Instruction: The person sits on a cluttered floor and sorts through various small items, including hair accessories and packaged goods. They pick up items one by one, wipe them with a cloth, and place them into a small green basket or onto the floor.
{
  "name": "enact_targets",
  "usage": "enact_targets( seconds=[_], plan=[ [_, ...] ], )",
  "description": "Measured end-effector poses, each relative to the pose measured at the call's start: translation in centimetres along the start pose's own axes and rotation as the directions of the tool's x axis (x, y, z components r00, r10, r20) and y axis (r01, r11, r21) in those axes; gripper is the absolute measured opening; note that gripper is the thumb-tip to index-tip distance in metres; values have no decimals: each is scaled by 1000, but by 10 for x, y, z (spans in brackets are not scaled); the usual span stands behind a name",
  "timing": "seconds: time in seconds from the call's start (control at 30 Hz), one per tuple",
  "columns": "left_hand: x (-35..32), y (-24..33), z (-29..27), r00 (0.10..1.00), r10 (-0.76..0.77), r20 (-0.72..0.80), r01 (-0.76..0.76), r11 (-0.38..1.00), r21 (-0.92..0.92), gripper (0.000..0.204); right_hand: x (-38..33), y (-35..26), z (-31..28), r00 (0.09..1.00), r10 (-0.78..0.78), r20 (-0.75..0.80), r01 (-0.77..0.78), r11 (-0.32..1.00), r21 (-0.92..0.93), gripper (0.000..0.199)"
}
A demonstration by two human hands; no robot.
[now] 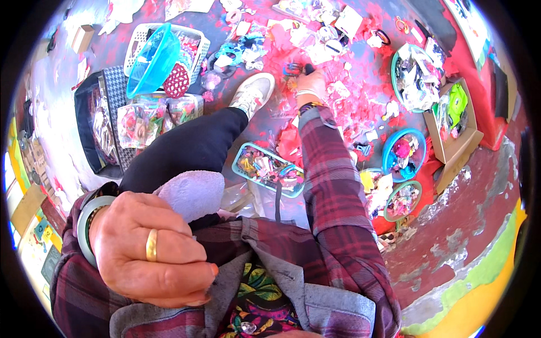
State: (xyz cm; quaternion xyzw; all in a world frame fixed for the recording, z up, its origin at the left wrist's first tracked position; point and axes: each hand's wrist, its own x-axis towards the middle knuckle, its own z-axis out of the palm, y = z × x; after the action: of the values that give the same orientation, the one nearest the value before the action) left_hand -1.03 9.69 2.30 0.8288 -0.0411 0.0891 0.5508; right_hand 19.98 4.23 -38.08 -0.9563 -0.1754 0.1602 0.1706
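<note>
Close to the camera, my left hand (155,248) is curled into a fist, with a gold ring on one finger. A pale lilac fuzzy piece (193,194) sticks out beyond its knuckles. Whether the fist grips that piece is hidden. My right arm reaches forward to the littered floor, where my right hand (311,85) points down with its fingers drawn in. Beside those fingers lie a small blue and orange item (292,69) and a black piece (309,69); what the fingers hold is too small to make out. Red and pink scraps (338,101) surround the hand.
My shoe (253,94) stands left of the right hand. A tray of hair clips (270,169) sits between my legs. Blue bowl (152,62) and white basket (197,42) stand left; a round blue basket (404,155) and an open carton (456,129) stand right.
</note>
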Motion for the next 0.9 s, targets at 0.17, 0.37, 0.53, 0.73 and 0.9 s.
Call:
enact_targets(
  seconds=[0.17,0.37,0.53,0.73,0.9],
  plan=[
    [7,-3,0,999,28,-20,-29,999,-20,19,3,5,15,970,168,176,-189,975,114,24],
    [3,-1,1,999,30,-41,-30,999,-10,19,1,0,0,963,23,269,-59,990,127,28],
    [-3,1,-5,999,-26,29,25,1000,12,21,2,-6,-15,955,-170,241,197,976,-92,39],
    [-4,0,-7,999,-21,39,21,1000,9,20,69,101,-11,982,154,-110,-159,987,-36,38],
    [-4,0,-5,999,-17,35,17,1000,7,21,77,138,-34,988,-119,97,136,970,-204,44]
  ],
)
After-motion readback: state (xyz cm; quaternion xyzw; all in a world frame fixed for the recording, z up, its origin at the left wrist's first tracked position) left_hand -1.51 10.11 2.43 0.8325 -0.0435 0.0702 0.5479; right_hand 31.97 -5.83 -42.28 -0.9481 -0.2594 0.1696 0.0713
